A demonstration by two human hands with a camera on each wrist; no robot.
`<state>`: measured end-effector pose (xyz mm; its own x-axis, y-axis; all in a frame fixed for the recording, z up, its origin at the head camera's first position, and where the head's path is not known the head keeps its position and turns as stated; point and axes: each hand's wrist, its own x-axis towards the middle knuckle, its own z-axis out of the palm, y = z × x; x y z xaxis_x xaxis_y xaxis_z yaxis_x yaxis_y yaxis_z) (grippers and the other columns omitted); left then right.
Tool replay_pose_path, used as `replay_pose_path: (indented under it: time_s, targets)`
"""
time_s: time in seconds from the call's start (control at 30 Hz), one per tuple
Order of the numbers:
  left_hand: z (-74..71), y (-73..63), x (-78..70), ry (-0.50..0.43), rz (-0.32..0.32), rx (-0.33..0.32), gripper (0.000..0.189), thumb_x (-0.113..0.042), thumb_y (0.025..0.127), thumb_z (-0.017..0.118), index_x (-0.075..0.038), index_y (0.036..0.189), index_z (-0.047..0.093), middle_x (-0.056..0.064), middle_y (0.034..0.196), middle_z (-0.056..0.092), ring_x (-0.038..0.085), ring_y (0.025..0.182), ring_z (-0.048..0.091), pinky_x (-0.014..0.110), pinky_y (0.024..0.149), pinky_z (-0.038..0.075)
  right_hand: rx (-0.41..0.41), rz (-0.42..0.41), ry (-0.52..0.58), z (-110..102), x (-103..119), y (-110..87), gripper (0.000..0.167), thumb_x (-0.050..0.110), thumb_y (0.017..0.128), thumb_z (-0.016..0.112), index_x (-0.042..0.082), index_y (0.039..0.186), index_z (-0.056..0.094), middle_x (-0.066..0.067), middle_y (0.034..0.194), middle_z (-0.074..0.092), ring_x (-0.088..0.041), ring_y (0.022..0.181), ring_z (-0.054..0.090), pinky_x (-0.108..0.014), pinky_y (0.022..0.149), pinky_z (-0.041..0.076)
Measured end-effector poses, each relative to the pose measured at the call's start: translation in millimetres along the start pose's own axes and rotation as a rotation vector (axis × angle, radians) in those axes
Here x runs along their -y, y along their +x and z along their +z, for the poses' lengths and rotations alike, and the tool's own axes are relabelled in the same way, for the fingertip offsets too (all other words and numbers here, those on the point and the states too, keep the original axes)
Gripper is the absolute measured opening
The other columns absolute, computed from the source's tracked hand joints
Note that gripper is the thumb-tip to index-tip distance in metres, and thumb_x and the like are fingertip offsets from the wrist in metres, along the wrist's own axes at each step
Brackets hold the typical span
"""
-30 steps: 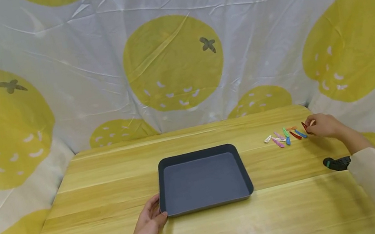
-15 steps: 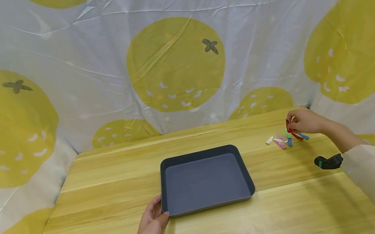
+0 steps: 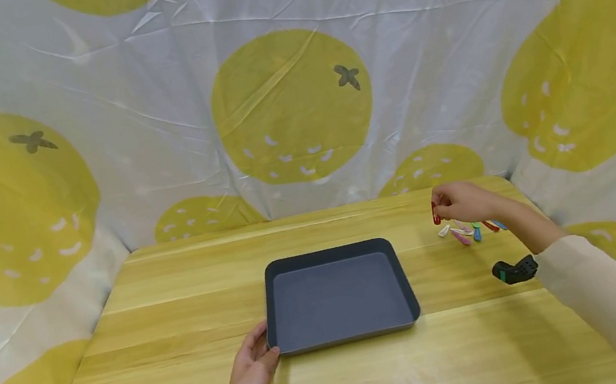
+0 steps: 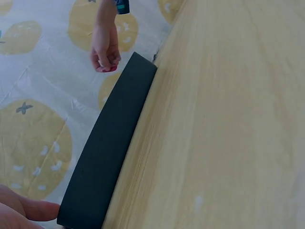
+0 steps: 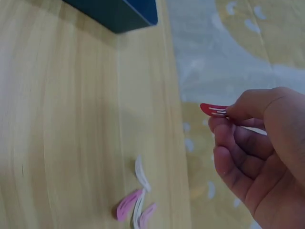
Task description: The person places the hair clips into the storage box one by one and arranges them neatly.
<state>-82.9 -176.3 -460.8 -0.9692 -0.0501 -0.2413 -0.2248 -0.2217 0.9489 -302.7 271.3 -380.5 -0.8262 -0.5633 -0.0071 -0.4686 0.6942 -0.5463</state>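
Observation:
Between thumb and fingertips my right hand (image 3: 464, 201) pinches a red snap hair clip (image 5: 213, 109), held in the air above the table. Below and beside that hand lies a loose group of hair clips in several colours; a white clip (image 3: 444, 230), a pink clip (image 3: 461, 238) and a blue clip (image 3: 477, 233) show, others are partly covered by the hand. My left hand (image 3: 251, 374) grips the near left corner of a dark grey rectangular baking tray (image 3: 348, 340), thumb at the rim. Nothing lies in the tray. In the left wrist view only part of the left hand's fingers shows.
The tray stands mid-table on a wooden tabletop (image 3: 159, 325). A black strap-like device (image 3: 515, 271) sits on the right forearm at the beige sleeve (image 3: 613, 297). A white curtain (image 3: 169, 127) printed with yellow fruit hangs behind and at both sides.
My right hand has lifted the red hair clip from the right end of the group and carried it left, over the clips. The left hand stays at the tray's corner.

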Motion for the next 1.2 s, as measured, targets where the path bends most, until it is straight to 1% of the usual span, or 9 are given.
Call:
replay_pose_path:
  time_s: [0.2,0.33,0.5,0.67,0.77,0.87,0.97,1.07,1.2]
  targets:
    - [-1.3,-0.6,2.3,-0.014,-0.012,0.006,0.064,0.014,0.099,0.041,0.011,0.158,0.016,0.032,0.161,0.022,0.039,0.145,0.029,0.051,0.118,0.025,0.080,-0.008,0.056,5,16,12.3,0.007,0.006,0.101,0.059,0.001,0.105,0.063,-0.004,0.086,0.073,-0.018,0.072,0.065,-0.034,0.062,0.051]
    - [-4.0,-1.0,2.1,-0.008,-0.014,-0.006,0.064,0.014,0.099,0.042,0.010,0.158,0.018,0.031,0.161,0.025,0.037,0.144,0.031,0.043,0.115,0.032,0.125,-0.005,0.082,11,23,23.9,0.009,0.004,0.100,0.057,0.003,0.109,0.060,-0.006,0.088,0.075,-0.019,0.072,0.066,-0.034,0.061,0.051]
    - [-8.4,-1.7,0.6,-0.024,-0.009,-0.007,0.063,0.014,0.099,0.043,0.010,0.157,0.018,0.031,0.160,0.026,0.037,0.144,0.031,0.036,0.112,0.036,0.143,-0.034,0.071,21,35,41.8,0.007,0.005,0.100,0.059,0.004,0.106,0.063,-0.007,0.088,0.075,-0.024,0.075,0.067,-0.038,0.068,0.053]
    - [-8.9,-2.7,0.5,-0.037,-0.040,-0.010,0.064,0.014,0.099,0.044,0.008,0.158,0.020,0.028,0.161,0.026,0.035,0.144,0.032,0.036,0.112,0.037,0.164,-0.090,0.088,34,47,55.1,0.006,0.007,0.101,0.062,0.006,0.101,0.068,-0.006,0.087,0.075,-0.038,0.080,0.068,-0.038,0.068,0.053]
    - [-8.3,-2.8,0.8,-0.042,-0.047,-0.005,0.065,0.013,0.098,0.045,0.008,0.158,0.019,0.028,0.161,0.025,0.035,0.145,0.031,0.037,0.113,0.036,0.159,-0.124,0.083,40,53,58.9,0.007,0.008,0.101,0.064,0.008,0.098,0.070,-0.006,0.089,0.074,-0.040,0.081,0.068,-0.037,0.067,0.054]
    - [-7.2,-2.3,0.9,-0.050,-0.045,0.001,0.064,0.014,0.098,0.044,0.008,0.158,0.019,0.029,0.161,0.024,0.036,0.145,0.030,0.041,0.116,0.033,0.143,-0.163,0.066,45,57,61.7,0.009,0.007,0.100,0.066,0.009,0.095,0.073,-0.006,0.091,0.073,-0.038,0.082,0.068,-0.037,0.067,0.055]
    - [-5.6,-1.7,0.7,-0.058,-0.039,0.007,0.064,0.015,0.098,0.043,0.009,0.157,0.019,0.029,0.160,0.024,0.036,0.146,0.028,0.044,0.118,0.028,0.131,-0.193,0.057,50,63,65.5,0.008,0.008,0.099,0.067,0.010,0.095,0.073,-0.003,0.090,0.073,-0.029,0.083,0.070,-0.037,0.068,0.055]
    - [-3.7,-0.7,0.6,-0.066,-0.032,0.013,0.064,0.015,0.098,0.042,0.009,0.158,0.019,0.028,0.160,0.024,0.036,0.146,0.028,0.044,0.119,0.027,0.129,-0.195,0.056,56,70,70.9,0.006,0.009,0.099,0.068,0.010,0.096,0.073,-0.001,0.087,0.072,-0.024,0.082,0.069,-0.037,0.069,0.055]
    - [-2.4,0.4,0.9,-0.070,-0.020,0.020,0.065,0.016,0.098,0.042,0.008,0.158,0.019,0.028,0.160,0.023,0.036,0.146,0.027,0.042,0.119,0.027,0.153,-0.195,0.079,66,77,79.5,0.005,0.009,0.098,0.068,0.006,0.102,0.071,0.001,0.086,0.072,-0.019,0.078,0.068,-0.035,0.069,0.055]
